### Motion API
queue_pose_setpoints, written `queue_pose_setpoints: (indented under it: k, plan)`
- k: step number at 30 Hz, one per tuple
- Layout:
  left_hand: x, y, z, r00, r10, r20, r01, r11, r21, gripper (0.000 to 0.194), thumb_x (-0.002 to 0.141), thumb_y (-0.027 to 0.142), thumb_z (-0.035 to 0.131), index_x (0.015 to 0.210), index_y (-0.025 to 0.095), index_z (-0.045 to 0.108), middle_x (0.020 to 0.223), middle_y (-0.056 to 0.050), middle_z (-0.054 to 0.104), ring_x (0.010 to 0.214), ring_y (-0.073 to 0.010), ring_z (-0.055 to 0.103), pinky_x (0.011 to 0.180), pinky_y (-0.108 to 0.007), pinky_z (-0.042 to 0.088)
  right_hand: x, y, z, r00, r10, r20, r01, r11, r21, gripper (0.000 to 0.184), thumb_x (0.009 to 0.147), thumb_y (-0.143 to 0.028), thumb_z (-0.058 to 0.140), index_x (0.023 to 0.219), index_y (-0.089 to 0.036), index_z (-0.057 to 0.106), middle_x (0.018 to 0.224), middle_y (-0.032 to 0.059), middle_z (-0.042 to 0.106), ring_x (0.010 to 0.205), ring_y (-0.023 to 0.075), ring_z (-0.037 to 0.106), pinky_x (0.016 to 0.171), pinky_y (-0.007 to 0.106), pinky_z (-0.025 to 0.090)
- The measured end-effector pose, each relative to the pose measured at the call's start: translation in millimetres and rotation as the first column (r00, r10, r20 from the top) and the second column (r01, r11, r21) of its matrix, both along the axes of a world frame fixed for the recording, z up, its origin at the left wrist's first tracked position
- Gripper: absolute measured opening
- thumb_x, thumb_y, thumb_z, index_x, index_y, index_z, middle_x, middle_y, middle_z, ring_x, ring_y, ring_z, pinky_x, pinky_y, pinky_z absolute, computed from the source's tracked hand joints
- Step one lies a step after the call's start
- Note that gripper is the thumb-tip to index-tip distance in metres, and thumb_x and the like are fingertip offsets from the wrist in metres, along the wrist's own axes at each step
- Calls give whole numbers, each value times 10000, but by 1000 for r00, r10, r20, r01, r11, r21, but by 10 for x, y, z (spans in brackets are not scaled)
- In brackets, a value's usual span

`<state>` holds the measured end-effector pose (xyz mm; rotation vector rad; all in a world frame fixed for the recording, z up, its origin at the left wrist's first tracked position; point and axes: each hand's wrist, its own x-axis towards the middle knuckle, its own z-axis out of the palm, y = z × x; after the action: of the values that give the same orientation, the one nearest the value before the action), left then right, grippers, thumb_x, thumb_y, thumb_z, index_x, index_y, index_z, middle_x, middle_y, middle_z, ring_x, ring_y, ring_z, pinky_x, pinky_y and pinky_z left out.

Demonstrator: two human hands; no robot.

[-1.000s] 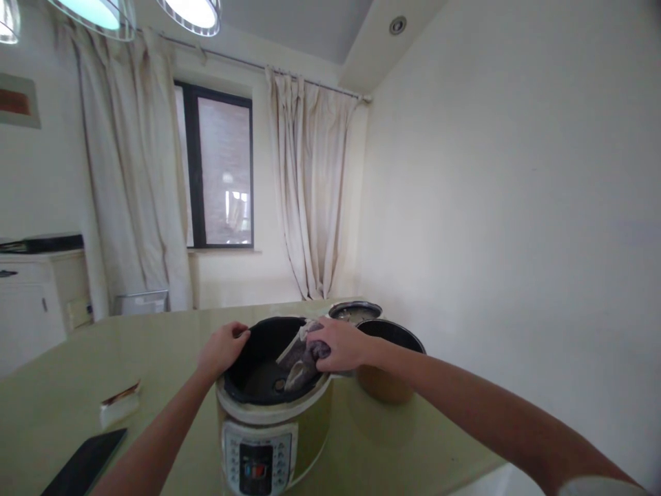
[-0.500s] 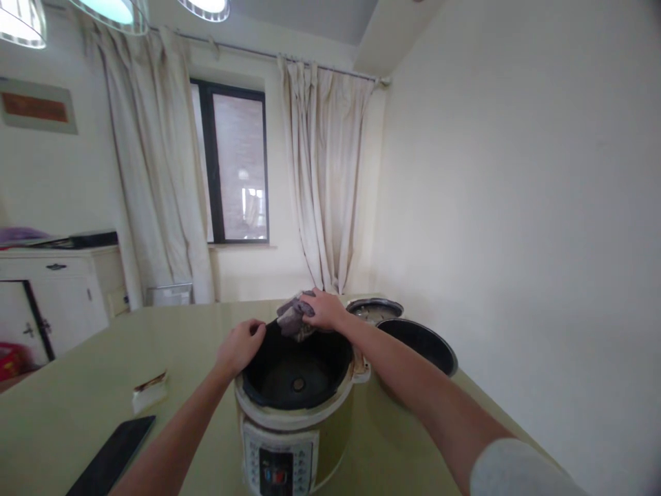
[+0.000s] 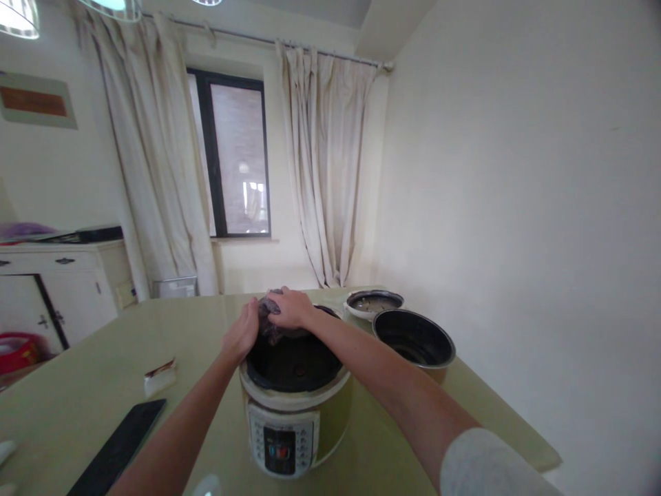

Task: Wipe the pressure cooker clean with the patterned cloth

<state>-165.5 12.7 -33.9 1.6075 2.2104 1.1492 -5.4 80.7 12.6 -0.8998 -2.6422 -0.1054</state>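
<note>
An electric pressure cooker (image 3: 330, 413) without its lid stands on the table in front of me, its control panel facing me. Its dark inside shows a small round part at the bottom. My right hand (image 3: 292, 308) presses a crumpled grey-purple cloth (image 3: 269, 318) against the far left of the rim, fingers closed round it. On the left side of the rim, my left hand (image 3: 242, 332) holds on with bent fingers, right beside the cloth. Its fingertips are partly hidden.
Right of the cooker stand a dark inner pot (image 3: 413, 337) and, behind it, a round lid (image 3: 374, 303) lying underside up. A dark flat phone-like slab (image 3: 121, 448) and a small white packet (image 3: 160, 379) lie on the left. A wall rises along the table's right side.
The cloth in my right hand has gone from inside the cooker's right side, over the back rim, to the far left rim. My left hand stays on the left rim, now beside the cloth.
</note>
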Motion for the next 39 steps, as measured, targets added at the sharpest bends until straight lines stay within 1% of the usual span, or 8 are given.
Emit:
queue_pose_setpoints:
  k: [6, 14, 18, 22, 25, 29, 35, 39]
  plan:
    - [26, -43, 75, 999, 44, 4, -43, 997, -60, 737, 1047, 495, 122, 1205, 126, 740, 1261, -198, 760, 1259, -360, 680, 1057, -458, 512, -32, -310, 4, 982, 129, -140, -161, 955, -249, 293, 916, -396, 651, 1137, -211, 702, 1037, 41, 736, 946, 221, 662, 844, 310, 507]
    - [60, -19, 91, 999, -1, -42, -3, 996, -86, 357, 934, 351, 456, 922, 193, 776, 1025, -123, 807, 1008, -299, 744, 875, -363, 543, 777, -690, 159, 901, 431, 57, -303, 717, -628, 227, 866, -346, 691, 980, -160, 750, 843, -14, 682, 803, 164, 642, 725, 245, 478]
    - [67, -27, 68, 999, 11, -44, -14, 997, -73, 334, 940, 356, 477, 923, 204, 773, 985, -101, 808, 984, -276, 746, 840, -334, 539, 1000, -626, 446, 866, 436, 246, -212, 764, -609, 257, 828, -318, 710, 1014, -157, 786, 880, 3, 723, 847, 184, 678, 732, 250, 497]
    - [78, -45, 54, 998, 35, -44, -38, 996, -75, 326, 941, 371, 496, 957, 207, 776, 996, -98, 808, 1000, -278, 740, 840, -338, 536, 871, -457, 411, 698, 242, 674, 37, 928, -372, 338, 821, -413, 756, 1039, -162, 816, 882, 78, 766, 796, 251, 723, 670, 316, 526]
    - [93, -57, 59, 998, 42, -47, -46, 995, -83, 322, 946, 384, 506, 989, 216, 778, 1031, -97, 809, 1023, -278, 736, 859, -344, 533, 667, -329, 174, 621, 86, 779, -100, 995, -29, 253, 844, -327, 778, 1048, -181, 814, 1037, 145, 780, 912, 297, 748, 741, 367, 565]
    - [109, -67, 77, 998, 38, -47, -43, 994, -104, 291, 936, 371, 534, 1011, 218, 770, 1062, -99, 811, 1027, -273, 738, 879, -351, 531, 355, -217, -117, 703, 183, 688, -392, 906, 159, 226, 995, -182, 584, 1082, -177, 792, 1294, 185, 699, 1141, 304, 696, 877, 417, 576]
    - [124, -83, 100, 998, 44, -50, -50, 991, -121, 275, 937, 375, 544, 1034, 232, 758, 1100, -93, 807, 1053, -279, 736, 892, -363, 529, -5, -406, -300, 800, 327, 504, -324, 941, -96, 279, 905, -275, 694, 1155, -167, 754, 1287, 190, 704, 1016, 316, 731, 772, 400, 602]
    - [134, -89, 105, 998, 46, -44, -52, 991, -125, 263, 941, 374, 554, 1020, 228, 757, 1086, -95, 805, 1040, -272, 738, 883, -356, 531, 228, -581, -202, 823, 478, 309, -311, 832, -459, 289, 935, -232, 592, 1180, -203, 744, 1127, 79, 784, 943, 239, 745, 821, 343, 583]
